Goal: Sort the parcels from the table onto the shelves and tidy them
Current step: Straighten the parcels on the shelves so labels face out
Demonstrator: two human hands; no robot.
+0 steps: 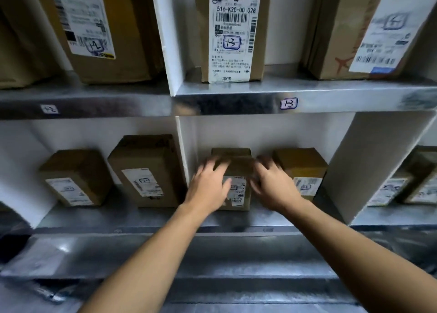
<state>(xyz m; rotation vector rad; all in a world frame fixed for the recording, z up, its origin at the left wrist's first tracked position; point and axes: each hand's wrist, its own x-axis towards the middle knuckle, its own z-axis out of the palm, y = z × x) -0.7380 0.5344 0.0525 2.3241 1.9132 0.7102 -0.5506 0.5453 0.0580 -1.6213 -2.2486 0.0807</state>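
Observation:
A small brown cardboard parcel [238,166] with a white label stands on the lower metal shelf [142,218], in the middle compartment. My left hand [209,185] holds its left side, fingers over the top edge and thumb on the labelled front. My right hand [274,185] holds its right side the same way. Both hands are motion-blurred. A second small parcel [305,168] stands just right of it, close to my right hand's fingers.
White dividers [183,147] wall the compartment on both sides. Two parcels [75,178] [146,171] stand in the left compartment, and more at the far right [416,182]. The upper shelf's edge carries a handwritten tag [289,103]; taller parcels [233,36] stand above it.

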